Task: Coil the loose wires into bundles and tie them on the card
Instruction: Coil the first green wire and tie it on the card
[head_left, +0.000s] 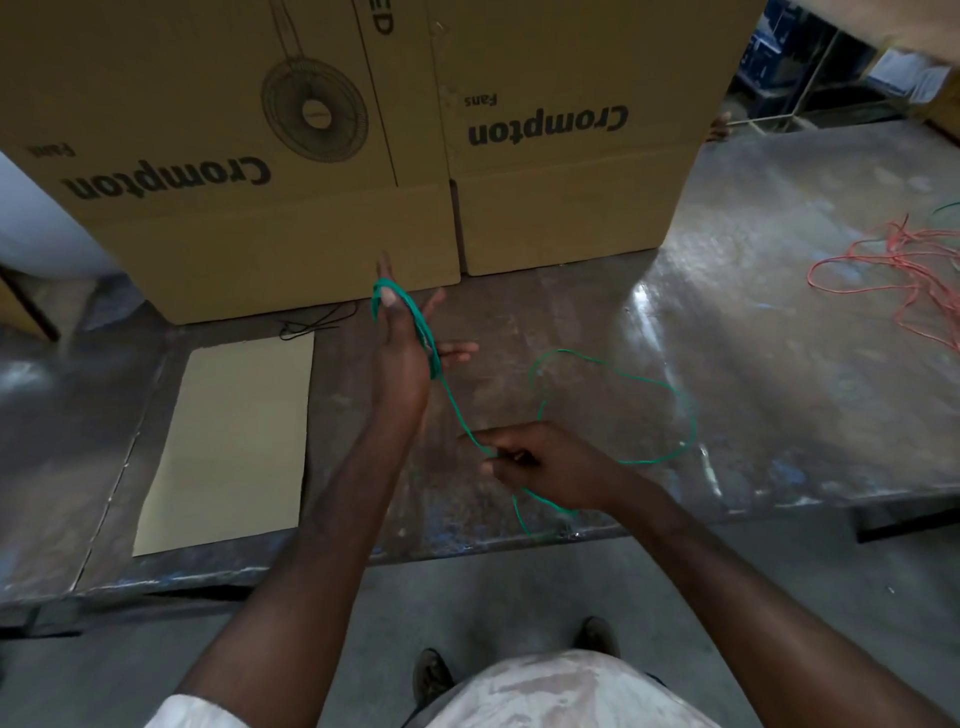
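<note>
My left hand (402, 343) is spread, fingers straight, with the green wire (613, 410) coiled around it at frame centre. My right hand (535, 462) pinches the running strand below; the slack loops over the surface (779, 322) to the right.

Risks, as I judge: coils could slide off the straight fingers if tension drops; the slack could kink.

Count: one green wire, one orange wire tangle (904, 280) at right edge, one card (234, 441) at left, two boxes (249, 156) behind.
</note>
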